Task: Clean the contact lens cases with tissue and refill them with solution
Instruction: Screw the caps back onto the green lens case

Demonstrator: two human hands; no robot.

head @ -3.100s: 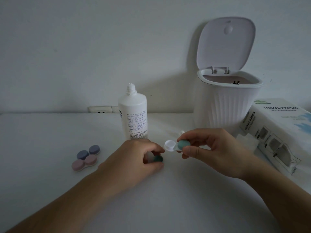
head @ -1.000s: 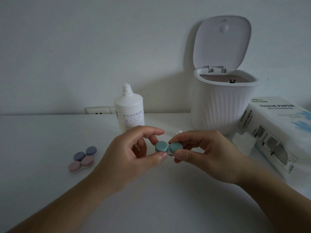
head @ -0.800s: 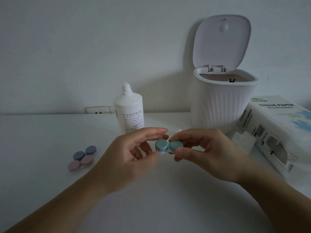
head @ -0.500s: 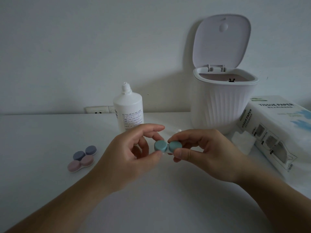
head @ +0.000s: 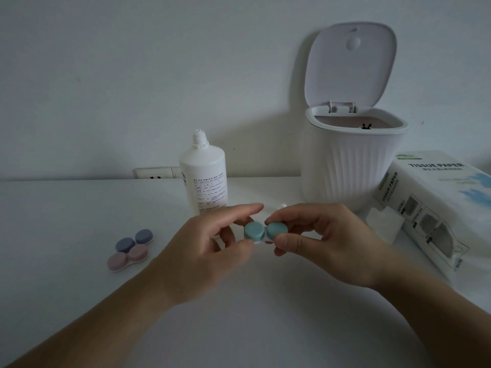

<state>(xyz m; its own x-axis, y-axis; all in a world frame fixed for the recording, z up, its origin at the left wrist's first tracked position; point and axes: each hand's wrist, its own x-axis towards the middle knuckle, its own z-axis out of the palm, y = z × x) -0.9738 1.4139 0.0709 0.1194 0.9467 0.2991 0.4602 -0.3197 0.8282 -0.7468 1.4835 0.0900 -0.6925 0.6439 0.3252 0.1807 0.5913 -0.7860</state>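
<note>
teal lens case point(head: 265, 232) light, rigid, slick | left hand point(head: 210, 245) pinches 9 o'clock cap | right hand point(head: 321, 240) pinches 3 o'clock cap

A plain, matte pale grey-white wall point(head: 132, 75) fills the upper half of the view. Below it runs a smooth white tabletop point(head: 66, 301), its far edge touching the wall. A white rectangular wall socket plate point(head: 156, 173) sits on the wall just above that edge. The light is dim and soft, with faint shadows

Dim, flat light; soft shadows; edges distorted.
</note>
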